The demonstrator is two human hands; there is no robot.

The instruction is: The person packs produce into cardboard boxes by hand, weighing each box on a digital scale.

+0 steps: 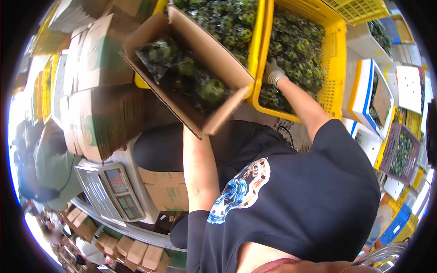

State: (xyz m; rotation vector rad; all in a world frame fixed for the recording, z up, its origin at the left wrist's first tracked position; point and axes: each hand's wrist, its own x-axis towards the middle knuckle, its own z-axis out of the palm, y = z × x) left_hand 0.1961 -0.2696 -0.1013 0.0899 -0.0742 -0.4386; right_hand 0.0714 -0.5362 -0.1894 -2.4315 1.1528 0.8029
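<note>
An open cardboard box [207,38] stands tilted in front of me, holding several round green fruits [213,91] among shiny clear plastic. My left forearm runs up beneath its near corner; the box hides my left hand, so its grip cannot be seen. On the right, my right hand [274,73] wears a pale glove and reaches into a yellow crate [337,59] at its left wall. This crate is full of small green, shiny-wrapped pieces [298,43]. The fingers of that hand are blurred and partly hidden, and I cannot make out anything in them.
Behind the box is more green produce [223,20] in a second yellow crate. Stacked flattened cartons [102,113] stand left, above a weighing scale [111,189]. White foam boxes [371,95] line the right side. A person in a green top [59,164] is at far left.
</note>
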